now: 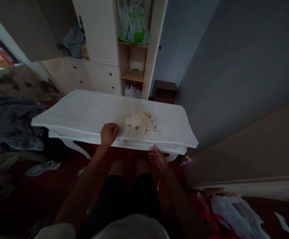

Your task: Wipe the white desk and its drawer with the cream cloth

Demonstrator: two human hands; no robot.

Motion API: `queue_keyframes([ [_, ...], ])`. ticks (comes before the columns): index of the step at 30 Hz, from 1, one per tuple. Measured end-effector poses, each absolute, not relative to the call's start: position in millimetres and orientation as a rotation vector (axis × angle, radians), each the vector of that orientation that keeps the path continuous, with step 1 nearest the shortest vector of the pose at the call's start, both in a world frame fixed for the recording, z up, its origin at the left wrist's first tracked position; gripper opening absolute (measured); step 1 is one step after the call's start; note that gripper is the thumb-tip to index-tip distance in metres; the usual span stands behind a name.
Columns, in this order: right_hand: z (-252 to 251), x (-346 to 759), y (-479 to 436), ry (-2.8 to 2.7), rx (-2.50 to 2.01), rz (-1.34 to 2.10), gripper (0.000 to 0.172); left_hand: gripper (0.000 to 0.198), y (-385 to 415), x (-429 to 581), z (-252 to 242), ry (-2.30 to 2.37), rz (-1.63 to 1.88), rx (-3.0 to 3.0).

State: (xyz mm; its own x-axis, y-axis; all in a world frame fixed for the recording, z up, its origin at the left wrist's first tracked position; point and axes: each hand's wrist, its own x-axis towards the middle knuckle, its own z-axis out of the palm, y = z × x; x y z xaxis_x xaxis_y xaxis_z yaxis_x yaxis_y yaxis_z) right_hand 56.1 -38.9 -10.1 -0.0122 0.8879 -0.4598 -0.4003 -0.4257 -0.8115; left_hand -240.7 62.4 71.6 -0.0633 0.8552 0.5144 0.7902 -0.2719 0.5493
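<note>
A white table (pixel 84 108) with curved edges and carved trim stands in front of me. My left hand (pixel 108 134) rests at its front edge with the fingers curled in; whether anything is inside the curl is hidden. Lower and to the right, my right hand (pixel 158 159) is held by the table's front panel, its fingers apart. Just above those fingertips is a small pale fitting (pixel 151 145) on the panel; I cannot tell whether they touch it. On the tabletop, between and beyond my hands, lies a crumpled cream glove or cloth (pixel 142 122).
Behind the table is a white wardrobe (pixel 99 33) with plastic bags (pixel 137 23) on an open shelf. A small brown cabinet (pixel 166 87) stands by the grey wall. Grey bedding (pixel 10 122) and a shoe (pixel 43 168) are at left; a white bag (pixel 236 212) lies lower right.
</note>
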Motion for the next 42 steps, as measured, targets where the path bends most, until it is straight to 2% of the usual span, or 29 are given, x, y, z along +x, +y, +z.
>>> queue_keyframes([
  [4, -1.8, 39.1, -15.7, -0.375, -1.117, 1.793, 0.03, 0.034, 17.4, -223.8, 60.7, 1.894, 1.16, 2.264],
  [8, 1.0, 33.4, -8.8, -0.312, -1.117, 1.807, 0.025, 0.05, -50.8, -215.0, 37.5, 1.831, 0.941, 2.146],
  [12, 3.2, 36.4, -7.2, -0.37, -1.201, 1.804, 0.027, 0.043, -117.5, -216.5, 8.8, 1.556, 0.598, 2.025],
  [16, 5.5, 36.0, -8.2, -0.378, -1.243, 1.784, 0.03, 0.041, -143.4, -223.9, 5.3, 1.584, 0.437, 1.944],
  [21, 5.4, 33.8, -26.2, -0.375, -1.273, 1.766, 0.027, 0.034, -119.3, -232.0, 35.8, 1.524, 0.496, 1.986],
  [27, -0.4, 24.8, -65.9, -0.338, -1.325, 1.716, 0.029, 0.039, -71.4, -214.6, 77.5, 1.417, 0.841, 1.851],
  [31, -2.7, 17.2, -90.3, -0.316, -1.326, 1.665, 0.029, 0.035, -28.0, -190.2, 105.6, 1.314, 1.08, 1.755],
  [35, -3.7, 14.6, -109.2, -0.319, -1.357, 1.629, 0.032, 0.034, 28.8, -168.5, 121.1, 1.316, 1.145, 1.914],
  [37, -5.0, 14.0, -118.3, -0.35, -1.34, 1.622, 0.035, 0.041, 55.7, -158.1, 126.9, 1.362, 1.133, 2.026],
  [42, -4.4, 9.8, -140.6, -0.401, -1.347, 1.567, 0.043, 0.078, 100.0, -129.4, 142.7, 1.704, 0.942, 2.303],
])
